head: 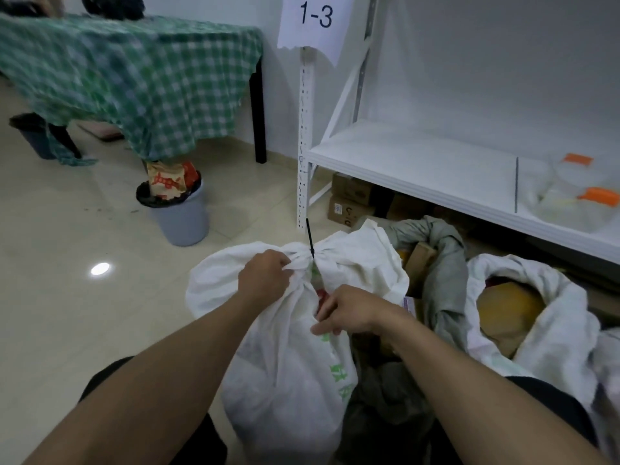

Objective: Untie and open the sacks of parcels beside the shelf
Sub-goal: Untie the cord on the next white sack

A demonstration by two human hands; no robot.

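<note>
A white woven sack (285, 374) with green print stands on the floor between my knees. A black cable tie (310, 239) cinches its bunched neck, and the tail of the tie sticks upward. My left hand (265, 278) grips the gathered cloth just left of the tie. My right hand (349, 312) sits lower on the sack's right side and pinches something small and red against the cloth. To the right, a second white sack (550, 317) lies open with a yellow parcel (506, 308) showing inside. A grey sack (446, 263) lies open between them.
A white metal shelf (419, 169) labelled 1-3 stands behind the sacks, with clear packets with orange tabs (577, 193) on it and cardboard boxes (352, 199) beneath. A grey bin (177, 213) sits on the tiled floor at the left, near a table with a green checked cloth (134, 78).
</note>
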